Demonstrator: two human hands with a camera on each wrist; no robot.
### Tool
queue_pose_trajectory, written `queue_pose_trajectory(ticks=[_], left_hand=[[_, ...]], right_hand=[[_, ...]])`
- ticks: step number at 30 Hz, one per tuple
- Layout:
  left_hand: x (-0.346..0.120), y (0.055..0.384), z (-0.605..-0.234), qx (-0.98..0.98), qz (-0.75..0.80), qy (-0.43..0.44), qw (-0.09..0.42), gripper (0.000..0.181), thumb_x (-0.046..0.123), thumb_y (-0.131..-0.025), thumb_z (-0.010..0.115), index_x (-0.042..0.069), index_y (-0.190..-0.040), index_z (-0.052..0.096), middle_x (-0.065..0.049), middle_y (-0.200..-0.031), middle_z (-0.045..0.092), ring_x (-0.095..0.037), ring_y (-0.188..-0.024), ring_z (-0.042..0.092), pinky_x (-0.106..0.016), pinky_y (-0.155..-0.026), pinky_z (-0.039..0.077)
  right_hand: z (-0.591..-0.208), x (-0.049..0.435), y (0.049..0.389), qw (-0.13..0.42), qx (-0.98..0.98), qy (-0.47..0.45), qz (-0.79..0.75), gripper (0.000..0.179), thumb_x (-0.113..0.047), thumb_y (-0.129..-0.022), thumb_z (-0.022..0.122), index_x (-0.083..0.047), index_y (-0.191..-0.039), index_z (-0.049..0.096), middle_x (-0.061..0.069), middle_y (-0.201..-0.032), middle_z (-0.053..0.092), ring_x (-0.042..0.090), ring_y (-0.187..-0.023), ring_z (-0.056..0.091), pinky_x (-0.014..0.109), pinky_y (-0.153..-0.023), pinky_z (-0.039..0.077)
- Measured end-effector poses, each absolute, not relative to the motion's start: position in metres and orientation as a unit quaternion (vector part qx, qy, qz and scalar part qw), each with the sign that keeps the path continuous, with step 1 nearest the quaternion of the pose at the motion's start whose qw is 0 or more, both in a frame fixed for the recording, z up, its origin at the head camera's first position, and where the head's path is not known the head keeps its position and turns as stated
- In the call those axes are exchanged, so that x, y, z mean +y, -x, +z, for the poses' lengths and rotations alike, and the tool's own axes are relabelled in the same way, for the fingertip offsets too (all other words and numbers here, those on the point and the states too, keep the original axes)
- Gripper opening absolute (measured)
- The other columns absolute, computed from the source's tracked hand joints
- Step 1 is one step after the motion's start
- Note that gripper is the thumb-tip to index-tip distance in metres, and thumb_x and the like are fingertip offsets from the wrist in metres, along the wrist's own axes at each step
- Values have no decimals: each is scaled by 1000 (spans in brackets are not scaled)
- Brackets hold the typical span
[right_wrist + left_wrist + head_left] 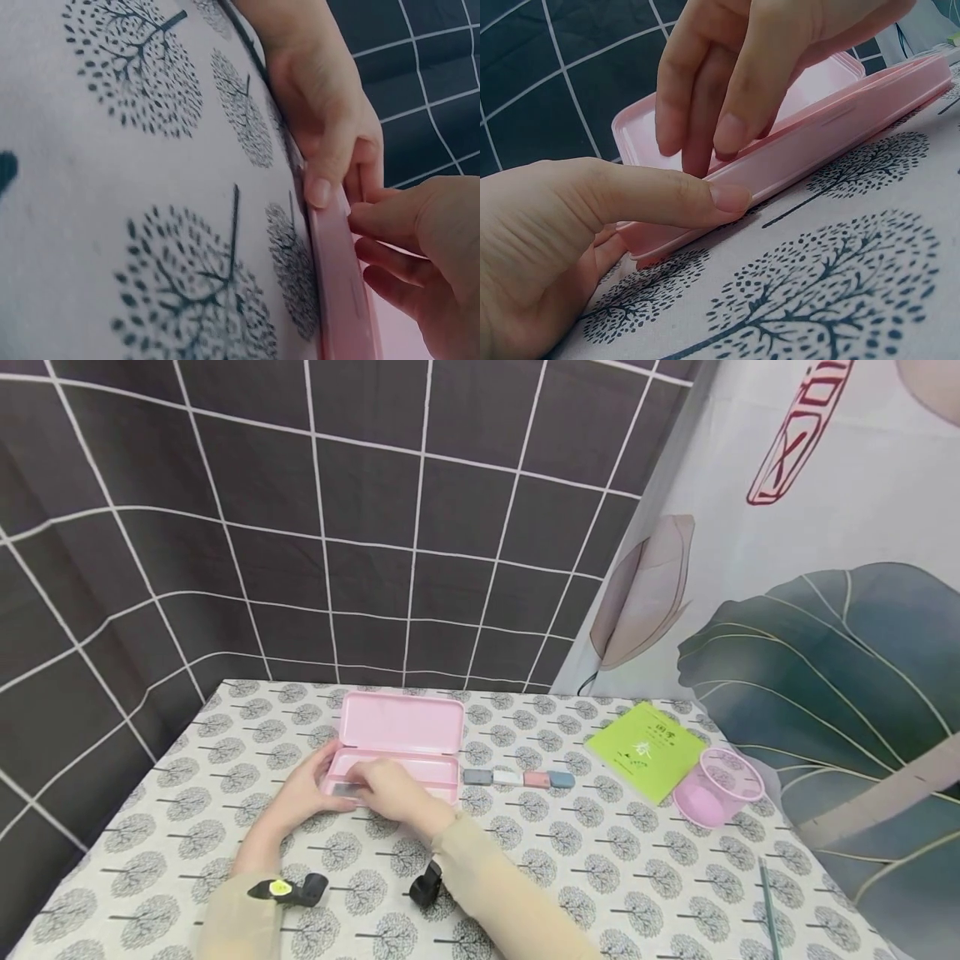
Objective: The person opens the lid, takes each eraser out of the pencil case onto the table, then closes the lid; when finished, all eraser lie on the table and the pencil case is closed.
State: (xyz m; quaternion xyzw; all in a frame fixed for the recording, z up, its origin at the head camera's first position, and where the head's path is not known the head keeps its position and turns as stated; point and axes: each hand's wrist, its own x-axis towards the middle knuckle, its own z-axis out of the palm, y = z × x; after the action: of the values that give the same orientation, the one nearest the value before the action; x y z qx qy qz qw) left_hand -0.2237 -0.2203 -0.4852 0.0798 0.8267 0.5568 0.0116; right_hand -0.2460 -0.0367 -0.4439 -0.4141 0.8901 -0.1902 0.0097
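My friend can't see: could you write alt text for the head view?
A left hand holds an open pink case while the right hand dips into it, on a tree-patterned tablecloth. To the right are small blocks, a green book and a pink cup.

1. A green booklet (637, 760) bore a large white character (642, 748), "春".
2. Above it stood a dark heading (666, 733), whose second character looked like "季"; the smaller print was illegible.
3. A pale hanging cloth (720, 460) carried a red framed seal (797, 443), its characters not surely readable.
4. A yellow sticker (281, 887) on a black wrist strap (311, 889) showed a mark too small to read.
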Motion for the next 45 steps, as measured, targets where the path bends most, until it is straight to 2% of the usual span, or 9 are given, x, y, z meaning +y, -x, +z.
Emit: queue_pose_trajectory(ticks=[6,20,29,38,45], left_hand=[[-219,224,-486,831,551,-76,11,118,14,-62,90,-5,-153,18,-30,-158,21,-48,-145,22,-57,-121,21],[-220,224,-486,834,546,-77,7,118,15,-62,90,-6,-152,18,-30,-158,20,-48,-145,22,-57,-120,21],[-220,225,-486,840,538,-71,8,119,15,-61,90,-6,-153,18,-29,-158,20,-47,-145,23,-55,-121,22],[-220,225,-486,843,533,-70,12,118,16,-61,90,-7,-152,18,-29,-159,18,-48,-145,20,-55,-121,20],[-220,225,-487,841,537,-71,14,118,15,-62,90,-6,-152,18,-29,-159,17,-48,-146,20,-55,-121,20]], right_hand=[[-445,-40,242,6,893,408,-189,24,-8,-91,62,-9,-115,68,3,-113,73,15,-109,67,17,-101,49],[-444,-43,241,15,895,405,-187,23,-6,-91,61,-7,-112,69,3,-111,74,15,-109,67,16,-101,49],[-444,-50,238,12,908,383,-169,20,-4,-89,62,-9,-107,69,1,-105,74,14,-104,68,15,-97,51],[-439,-51,236,26,910,373,-182,27,-1,-86,65,-14,-109,68,-3,-109,73,11,-107,67,14,-97,50],[-438,-49,235,23,911,372,-178,25,-6,-90,62,-13,-113,68,0,-110,73,12,-106,68,15,-97,52]])
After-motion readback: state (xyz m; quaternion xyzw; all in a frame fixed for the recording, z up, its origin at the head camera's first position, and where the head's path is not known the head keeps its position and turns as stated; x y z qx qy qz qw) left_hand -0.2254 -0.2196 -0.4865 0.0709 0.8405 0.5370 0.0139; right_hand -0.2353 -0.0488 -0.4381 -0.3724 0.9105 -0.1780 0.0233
